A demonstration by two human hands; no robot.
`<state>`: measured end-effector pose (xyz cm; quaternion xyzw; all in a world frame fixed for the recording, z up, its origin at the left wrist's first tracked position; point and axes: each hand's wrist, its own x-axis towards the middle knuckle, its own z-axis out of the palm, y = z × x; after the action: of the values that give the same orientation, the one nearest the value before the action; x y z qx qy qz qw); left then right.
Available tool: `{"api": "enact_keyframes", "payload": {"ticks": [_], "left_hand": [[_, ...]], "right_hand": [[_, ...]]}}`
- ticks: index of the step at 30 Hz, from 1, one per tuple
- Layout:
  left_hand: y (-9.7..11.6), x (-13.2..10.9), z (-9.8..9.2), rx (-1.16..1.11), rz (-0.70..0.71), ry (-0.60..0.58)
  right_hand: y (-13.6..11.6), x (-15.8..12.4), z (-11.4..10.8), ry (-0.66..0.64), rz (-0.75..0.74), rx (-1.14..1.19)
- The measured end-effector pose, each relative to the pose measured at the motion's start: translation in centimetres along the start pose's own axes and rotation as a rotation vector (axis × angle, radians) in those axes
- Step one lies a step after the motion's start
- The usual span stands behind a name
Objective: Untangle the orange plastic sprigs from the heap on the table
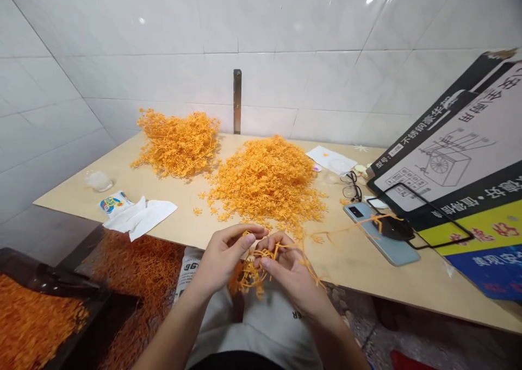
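Close to the front edge of the table, both my hands are at a small tangle of orange plastic flower sprigs (253, 278). My right hand (296, 277) is closed, its thumb and fingers pinching the thin orange stems, and some stems trail over its back. Curled around the other side of the tangle, my left hand (225, 253) has its thumb and fingers against the sprigs. Part of the tangle is hidden between the fingers. Just beyond my hands lies a large loose heap of orange plastic pieces (267, 180).
A second orange bunch (177, 144) lies at the back left. White tissues (149, 215) and a small packet (114, 201) are on the left. To the right are a phone (381, 234), glasses (351, 188) and a leaning printed cardboard box (457, 147). More orange pieces (36, 324) are below left.
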<state>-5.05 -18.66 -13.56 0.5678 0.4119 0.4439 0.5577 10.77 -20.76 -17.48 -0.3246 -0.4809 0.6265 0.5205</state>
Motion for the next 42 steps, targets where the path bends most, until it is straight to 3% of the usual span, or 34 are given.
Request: {"api": "enact_keyframes", "payload": {"ticks": [4, 7, 9, 11, 14, 17, 21, 23, 26, 28, 30, 34, 36, 40, 42], "left_hand": [[0.3, 0.2, 1.4, -0.003, 0.025, -0.071], [0.0, 0.3, 1.9, -0.029, -0.026, -0.027], [-0.3, 0.6, 1.4, -0.106, -0.065, 0.085], [-0.3, 1.5, -0.1, -0.229, -0.02, 0.28], [0.3, 4.0, -3.0, -0.211, 0.152, 0.547], [1.0, 7.0, -4.6, 0.215, 0.167, 0.457], [1.0, 8.6, -4.1, 0.637, 0.196, 0.307], [0.6, 8.0, -3.3, 0.607, 0.218, 0.253], [-0.2, 6.4, -2.1, 0.323, 0.123, 0.087], [-0.6, 6.0, -1.6, 0.173, 0.06, 0.056], [-0.8, 6.7, -1.6, 0.227, 0.068, 0.125], [-0.6, 10.3, -2.8, 0.7, 0.184, 0.219], [-0.2, 11.8, -3.7, 0.804, 0.218, 0.244], [0.7, 11.7, -4.2, 0.752, 0.239, 0.251], [1.0, 10.0, -3.6, 0.527, 0.172, 0.121]], "right_hand": [[0.7, -0.4, 0.3, 0.099, 0.104, -0.259], [0.3, -0.7, 1.0, 0.02, 0.079, -0.311], [-0.3, -0.9, 1.4, -0.088, 0.046, -0.27], [-0.9, -1.1, 1.4, -0.175, 0.042, -0.239], [-1.2, -1.0, 0.7, -0.11, 0.04, -0.134], [-1.1, -0.2, -0.3, 0.125, 0.054, 0.073], [-1.3, 1.1, -0.9, 0.312, 0.03, 0.225], [-1.4, 1.4, -0.9, 0.339, -0.044, 0.23], [-1.1, 1.6, -1.0, 0.343, -0.171, 0.176], [-0.7, 1.8, -1.1, 0.345, -0.224, 0.111], [-0.4, 2.1, -1.1, 0.351, -0.242, 0.062], [-0.3, 2.7, -1.1, 0.374, -0.229, 0.054], [-0.4, 3.0, -1.0, 0.378, -0.228, 0.071], [-0.5, 3.3, -1.0, 0.373, -0.246, 0.098], [-0.4, 3.4, -1.2, 0.354, -0.281, 0.077]]}}
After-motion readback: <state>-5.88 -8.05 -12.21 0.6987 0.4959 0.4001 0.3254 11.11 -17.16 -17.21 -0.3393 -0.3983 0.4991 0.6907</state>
